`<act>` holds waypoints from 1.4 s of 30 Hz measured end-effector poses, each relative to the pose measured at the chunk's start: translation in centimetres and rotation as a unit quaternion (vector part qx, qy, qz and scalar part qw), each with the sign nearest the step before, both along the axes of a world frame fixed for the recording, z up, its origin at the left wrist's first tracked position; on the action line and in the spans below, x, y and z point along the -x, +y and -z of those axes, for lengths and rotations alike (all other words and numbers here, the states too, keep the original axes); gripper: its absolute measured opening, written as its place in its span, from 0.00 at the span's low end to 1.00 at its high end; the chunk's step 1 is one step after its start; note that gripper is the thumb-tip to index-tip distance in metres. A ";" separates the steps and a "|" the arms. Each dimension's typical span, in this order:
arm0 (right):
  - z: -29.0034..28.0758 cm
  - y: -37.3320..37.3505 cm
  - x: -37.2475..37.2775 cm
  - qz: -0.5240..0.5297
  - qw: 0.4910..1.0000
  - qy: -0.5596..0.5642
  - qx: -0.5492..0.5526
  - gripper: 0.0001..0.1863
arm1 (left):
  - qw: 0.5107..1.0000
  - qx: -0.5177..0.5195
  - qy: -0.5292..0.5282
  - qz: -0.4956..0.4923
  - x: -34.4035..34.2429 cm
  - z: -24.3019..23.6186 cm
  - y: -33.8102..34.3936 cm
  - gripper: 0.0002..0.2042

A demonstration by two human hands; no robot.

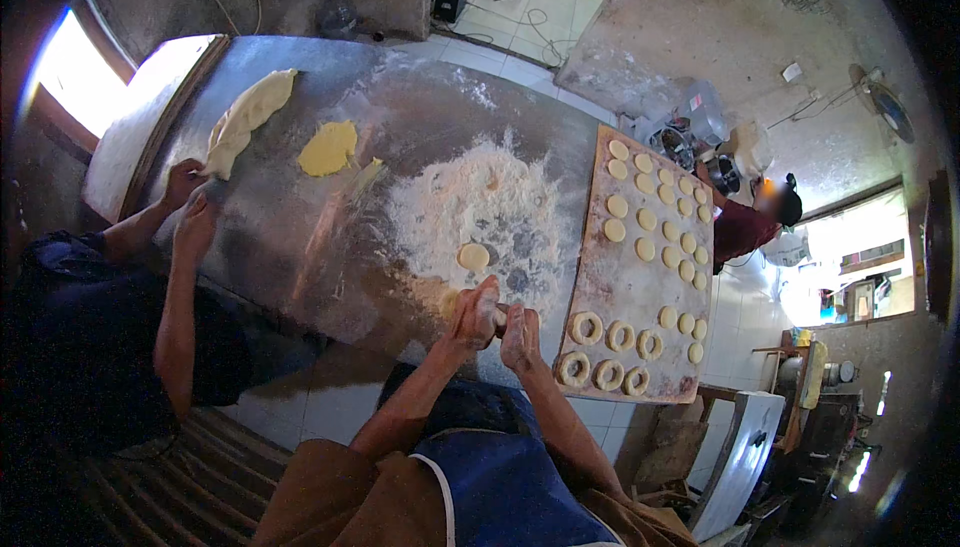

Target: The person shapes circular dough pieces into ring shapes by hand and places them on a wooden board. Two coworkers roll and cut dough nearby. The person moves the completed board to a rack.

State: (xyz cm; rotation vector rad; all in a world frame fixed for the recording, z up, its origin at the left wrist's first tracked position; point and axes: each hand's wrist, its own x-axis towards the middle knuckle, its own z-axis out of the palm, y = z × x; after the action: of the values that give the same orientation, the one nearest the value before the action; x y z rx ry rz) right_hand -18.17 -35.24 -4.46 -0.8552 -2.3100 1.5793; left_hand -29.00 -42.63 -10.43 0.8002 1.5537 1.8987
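My left hand (473, 315) and my right hand (520, 338) are close together over the near edge of the floured patch. Both are closed. A short brownish, rod-like piece (500, 319) shows between them; its kind is unclear, and the fingers cover most of it. Just beyond my left hand, a round dough disc (473, 256) lies on the spread flour (430, 207). A second pale piece of dough (449, 303) is partly hidden beside that hand.
On my right, a floured board (640, 292) carries several dough discs and rings. Left of the flour lies flat yellow dough (328, 149). A co-worker's hands (190, 202) are at one end of a long dough roll (250, 112). Another person (745, 232) stands beyond the board.
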 end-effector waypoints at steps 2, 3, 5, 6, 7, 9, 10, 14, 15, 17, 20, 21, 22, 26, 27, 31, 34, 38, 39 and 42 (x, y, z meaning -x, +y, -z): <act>-1.7 -0.9 1.1 0.031 0.991 0.127 -0.011 0.32 | 0.994 0.016 -0.105 -0.031 -1.5 -2.7 -0.1 0.14; -1.9 -1.1 0.9 0.049 0.987 0.155 -0.007 0.32 | 0.979 -0.025 -0.200 -0.038 -1.9 -3.3 0.3 0.14; -2.1 -1.2 0.6 0.081 0.980 0.182 0.008 0.32 | 0.859 -0.224 -0.459 0.025 -2.1 -2.3 0.9 0.12; -1.9 -1.2 0.0 0.099 0.979 0.178 0.021 0.33 | 0.885 -0.154 -0.439 0.016 -2.5 -1.8 0.8 0.11; -1.3 -1.0 -0.6 0.092 0.986 0.136 0.039 0.34 | 0.905 -0.085 -0.416 0.012 -2.6 -2.2 0.8 0.11; -0.1 -0.4 -2.1 0.078 0.993 0.051 0.076 0.34 | 0.912 -0.062 -0.404 0.018 -3.0 -2.6 1.2 0.10; -1.6 -0.5 -2.0 0.088 0.993 0.066 0.044 0.34 | 0.901 -0.108 -0.420 0.024 -3.2 -2.5 1.4 0.10; -3.2 0.6 -3.8 0.115 0.989 0.091 0.007 0.35 | 0.918 -0.172 -0.356 0.031 -5.1 -2.8 2.6 0.12; -1.8 1.2 -4.9 0.111 0.990 0.089 0.013 0.35 | 0.965 -0.098 -0.245 0.013 -5.6 -3.0 3.0 0.12; -2.9 1.9 -5.9 0.096 0.992 0.083 0.015 0.35 | 0.995 0.020 -0.095 -0.004 -6.9 -6.0 3.1 0.15; -4.6 3.2 -8.0 0.094 0.989 0.118 0.011 0.33 | 0.985 -0.031 -0.168 0.021 -9.1 -5.3 4.6 0.16; -2.1 3.7 -9.2 0.120 0.979 0.162 0.037 0.32 | 0.941 -0.076 -0.320 0.074 -9.6 -3.6 5.3 0.15; -3.1 4.2 -10.3 0.133 0.982 0.129 0.048 0.30 | 0.935 -0.054 -0.346 0.049 -10.5 -4.4 6.1 0.14; -3.1 6.4 -14.8 0.125 0.988 0.085 0.023 0.36 | 0.984 0.026 -0.156 0.087 -14.8 -4.1 9.3 0.11; -4.3 6.8 -16.1 0.146 0.984 0.101 0.011 0.35 | 0.948 0.044 -0.304 0.079 -16.5 -6.4 10.1 0.11; -1.1 8.8 -23.3 0.213 0.972 0.095 -0.034 0.28 | 0.914 0.043 -0.365 0.171 -21.3 -6.3 13.0 0.11; -0.1 9.6 -27.2 0.324 0.929 0.156 0.089 0.18 | 0.957 0.140 -0.120 0.224 -25.9 -6.5 14.8 0.09; -5.4 12.1 -32.5 0.268 0.942 0.196 0.049 0.24 | 0.961 0.054 -0.189 0.193 -29.6 -1.9 17.1 0.13; -5.3 12.9 -34.1 0.269 0.953 0.129 -0.059 0.18 | 0.979 0.078 -0.045 0.185 -30.5 -6.1 18.2 0.16; -6.2 14.4 -35.4 0.382 0.923 0.014 0.044 0.16 | 0.944 0.200 0.184 0.189 -32.4 -7.7 21.4 0.14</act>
State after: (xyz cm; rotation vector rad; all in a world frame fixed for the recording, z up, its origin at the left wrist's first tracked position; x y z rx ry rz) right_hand 17.26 -20.84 1.71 -1.4978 -1.5595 1.3079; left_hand 3.44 -21.18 -2.71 1.2054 1.7677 1.1507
